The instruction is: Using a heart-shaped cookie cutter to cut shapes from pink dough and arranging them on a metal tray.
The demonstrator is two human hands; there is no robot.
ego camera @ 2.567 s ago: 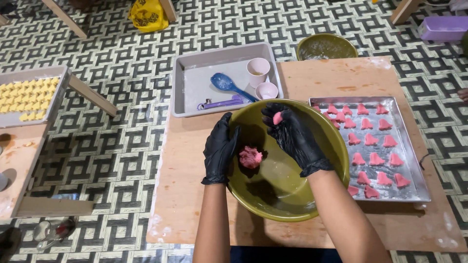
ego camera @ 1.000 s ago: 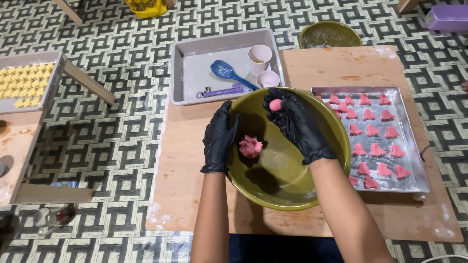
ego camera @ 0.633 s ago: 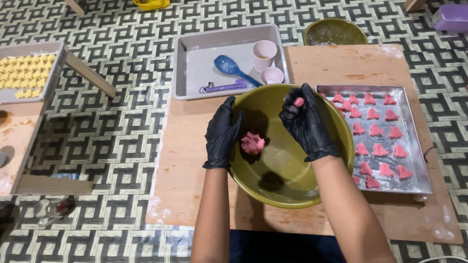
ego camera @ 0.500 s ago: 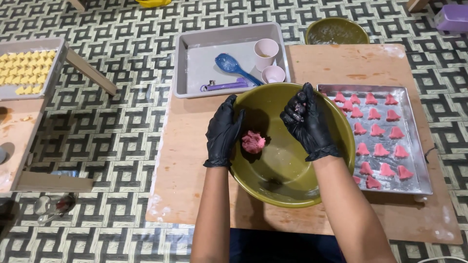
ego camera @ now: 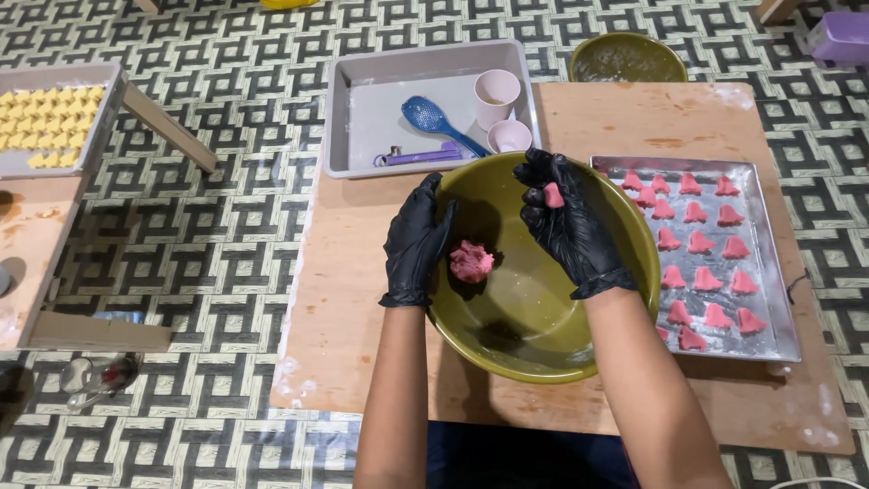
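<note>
The metal tray on the right of the wooden surface is already carrying several rows of shaped pink dough pieces, with bare metal showing only at its edges; one pink dough lump is lying against the left inner wall of the olive-green bowl, so I judge the shaping to be well along, with that lump and the bit in hand left to form; the right hand, in a black glove, is hovering over the bowl's far rim, palm turned toward the camera, its grip pinched shut on a small pink dough piece at the fingertips; the left hand, also gloved, is resting upright against the bowl's left rim, fingers curled lightly over the edge, close to the lump but apart from it, holding no dough; behind the bowl a grey tray is holding a blue scoop and two pink cups.
</note>
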